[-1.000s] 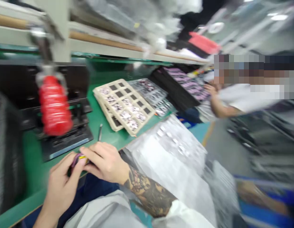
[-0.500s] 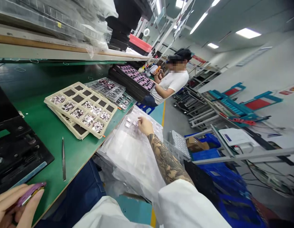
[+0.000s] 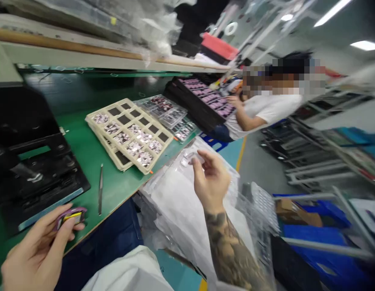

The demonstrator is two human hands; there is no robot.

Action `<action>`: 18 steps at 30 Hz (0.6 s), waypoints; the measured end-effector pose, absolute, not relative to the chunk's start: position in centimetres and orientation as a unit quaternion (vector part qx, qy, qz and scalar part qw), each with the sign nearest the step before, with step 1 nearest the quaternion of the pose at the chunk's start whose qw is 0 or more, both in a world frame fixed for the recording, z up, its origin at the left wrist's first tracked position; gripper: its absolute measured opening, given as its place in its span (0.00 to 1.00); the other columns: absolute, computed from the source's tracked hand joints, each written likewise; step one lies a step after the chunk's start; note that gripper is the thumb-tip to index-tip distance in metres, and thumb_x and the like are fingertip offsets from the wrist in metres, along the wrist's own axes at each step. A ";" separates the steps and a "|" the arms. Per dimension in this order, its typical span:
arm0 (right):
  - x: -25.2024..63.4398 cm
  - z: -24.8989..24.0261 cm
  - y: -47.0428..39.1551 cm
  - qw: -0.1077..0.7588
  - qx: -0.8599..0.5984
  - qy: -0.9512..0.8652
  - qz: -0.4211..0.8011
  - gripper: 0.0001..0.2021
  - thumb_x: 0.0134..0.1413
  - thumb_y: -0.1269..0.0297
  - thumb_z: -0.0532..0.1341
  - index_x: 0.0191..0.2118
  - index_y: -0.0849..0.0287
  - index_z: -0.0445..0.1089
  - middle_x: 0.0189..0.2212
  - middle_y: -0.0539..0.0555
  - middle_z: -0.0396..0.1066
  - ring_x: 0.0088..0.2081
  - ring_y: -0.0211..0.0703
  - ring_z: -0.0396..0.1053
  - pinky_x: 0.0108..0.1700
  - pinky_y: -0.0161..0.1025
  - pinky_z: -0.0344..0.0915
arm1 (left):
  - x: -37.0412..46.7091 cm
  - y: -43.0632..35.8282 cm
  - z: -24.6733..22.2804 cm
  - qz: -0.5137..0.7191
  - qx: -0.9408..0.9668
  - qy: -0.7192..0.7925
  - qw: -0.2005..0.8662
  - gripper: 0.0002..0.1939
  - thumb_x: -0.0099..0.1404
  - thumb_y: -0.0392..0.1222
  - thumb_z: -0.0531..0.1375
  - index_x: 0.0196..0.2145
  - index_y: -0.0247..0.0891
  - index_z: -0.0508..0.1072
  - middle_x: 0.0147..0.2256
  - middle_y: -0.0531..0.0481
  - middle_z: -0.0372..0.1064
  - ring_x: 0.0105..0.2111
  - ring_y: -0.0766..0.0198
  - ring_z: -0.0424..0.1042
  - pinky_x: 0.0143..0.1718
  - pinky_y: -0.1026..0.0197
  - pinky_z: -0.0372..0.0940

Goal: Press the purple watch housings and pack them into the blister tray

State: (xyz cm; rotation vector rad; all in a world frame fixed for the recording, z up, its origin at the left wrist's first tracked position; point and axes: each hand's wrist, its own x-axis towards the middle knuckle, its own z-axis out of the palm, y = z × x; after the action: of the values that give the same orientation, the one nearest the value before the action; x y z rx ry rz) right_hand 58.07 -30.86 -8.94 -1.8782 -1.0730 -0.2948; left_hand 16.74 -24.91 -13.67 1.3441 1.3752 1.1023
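Note:
My left hand (image 3: 45,246) grips a small purple device casing (image 3: 71,217) by its edges. Its inside faces up and shows a yellow part. My right hand (image 3: 212,178) is above a stack covered with clear plastic sheet (image 3: 175,198). Thumb and forefinger are curled toward each other around something small and translucent, too blurred to name. Beside those fingertips lies a small whitish piece (image 3: 185,162) on the plastic. Tweezers (image 3: 100,190) lie on the green bench between my left hand and a beige compartment tray (image 3: 126,151) of small shiny pieces.
A black fixture (image 3: 38,169) stands at the left of the bench. Clear trays (image 3: 172,115) of parts and a black tray (image 3: 205,97) of purple pieces lie farther back. A co-worker in a white shirt (image 3: 260,107) sits beyond. A shelf edge (image 3: 114,52) runs overhead.
My left hand has come further into view with the purple casing, now turned to show its inside. My right hand has turned and lifted, with its fingers curled. The view has swung left.

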 end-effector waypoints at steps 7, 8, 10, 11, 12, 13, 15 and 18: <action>38.4 -11.6 -26.4 0.530 -0.538 -0.631 0.177 0.14 0.72 0.72 0.66 0.55 0.48 0.84 0.46 0.54 0.85 0.45 0.45 0.84 0.50 0.43 0.82 | 16.5 -23.5 -11.3 0.326 0.673 0.418 0.516 0.12 0.80 0.46 0.63 0.54 0.43 0.85 0.37 0.48 0.84 0.32 0.62 0.82 0.37 0.63 0.76; 37.2 -11.6 -25.5 0.521 -0.509 -0.651 0.213 0.15 0.72 0.72 0.66 0.56 0.47 0.84 0.48 0.54 0.85 0.47 0.46 0.84 0.52 0.43 0.82 | 16.3 -23.3 -11.3 0.326 0.665 0.419 0.525 0.13 0.80 0.46 0.62 0.55 0.42 0.84 0.36 0.49 0.82 0.31 0.62 0.80 0.36 0.63 0.75; 35.7 -11.5 -24.0 0.501 -0.463 -0.679 0.270 0.17 0.72 0.72 0.66 0.58 0.46 0.84 0.52 0.55 0.84 0.51 0.46 0.84 0.55 0.44 0.82 | 16.2 -23.0 -11.3 0.346 0.626 0.427 0.553 0.13 0.81 0.46 0.61 0.56 0.41 0.82 0.35 0.49 0.80 0.30 0.63 0.79 0.34 0.64 0.74; 35.4 -11.5 -23.6 0.494 -0.449 -0.687 0.287 0.18 0.72 0.72 0.66 0.59 0.46 0.83 0.54 0.55 0.84 0.53 0.46 0.83 0.56 0.44 0.82 | 16.3 -23.0 -11.3 0.360 0.605 0.429 0.566 0.14 0.81 0.47 0.61 0.56 0.40 0.81 0.35 0.50 0.79 0.29 0.64 0.79 0.33 0.64 0.74; 35.2 -11.4 -23.3 0.490 -0.442 -0.692 0.294 0.18 0.72 0.72 0.67 0.60 0.46 0.83 0.55 0.55 0.83 0.54 0.47 0.83 0.56 0.45 0.82 | 16.4 -23.0 -11.3 0.374 0.588 0.430 0.574 0.14 0.81 0.47 0.61 0.56 0.39 0.81 0.35 0.50 0.78 0.29 0.64 0.79 0.33 0.64 0.74; 35.1 -11.4 -23.1 0.489 -0.442 -0.693 0.292 0.18 0.72 0.72 0.67 0.60 0.46 0.83 0.56 0.56 0.83 0.54 0.47 0.83 0.56 0.46 0.82 | 16.5 -23.1 -11.4 0.383 0.577 0.432 0.578 0.13 0.81 0.47 0.61 0.55 0.39 0.80 0.34 0.51 0.78 0.29 0.64 0.79 0.33 0.64 0.74; 35.1 -11.6 -23.2 0.506 -0.452 -0.685 0.263 0.18 0.72 0.73 0.66 0.58 0.47 0.84 0.54 0.57 0.84 0.52 0.48 0.83 0.55 0.48 0.82 | 16.7 -23.2 -11.5 0.394 0.561 0.439 0.580 0.12 0.80 0.45 0.61 0.54 0.39 0.80 0.33 0.51 0.78 0.30 0.63 0.80 0.33 0.64 0.74; 35.1 -12.0 -23.4 0.533 -0.448 -0.690 0.197 0.20 0.71 0.76 0.64 0.59 0.47 0.83 0.48 0.57 0.84 0.49 0.51 0.82 0.52 0.52 0.82 | 16.9 -23.2 -11.7 0.412 0.527 0.445 0.595 0.12 0.79 0.42 0.62 0.56 0.39 0.80 0.36 0.50 0.81 0.32 0.62 0.82 0.33 0.65 0.75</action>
State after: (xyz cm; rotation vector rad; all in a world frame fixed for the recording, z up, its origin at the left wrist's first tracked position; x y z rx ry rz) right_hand 35.10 -23.43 -11.96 -1.0674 -1.6459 0.4705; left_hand 16.91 -23.15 -11.73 1.2250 1.0330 0.9582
